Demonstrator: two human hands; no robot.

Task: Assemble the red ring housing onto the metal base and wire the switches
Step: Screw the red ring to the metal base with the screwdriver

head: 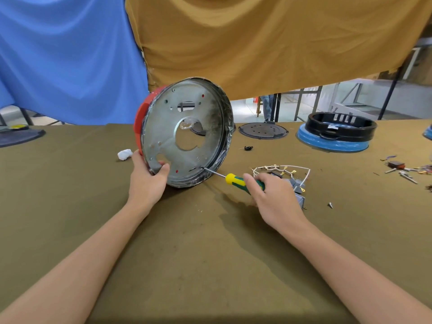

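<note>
Left hand (146, 177) gripping tilted metal base (187, 134) rim, right hand (271, 195) clasping screwdriver (236, 179) beside it

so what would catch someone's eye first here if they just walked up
The round metal base, propped on edge mid-table with the red ring behind it; the left hand grips its lower rim. Next, the yellow-and-green screwdriver in the right hand, its tip at a hole near the base's lower edge. Behind hang blue and tan cloths.
</note>
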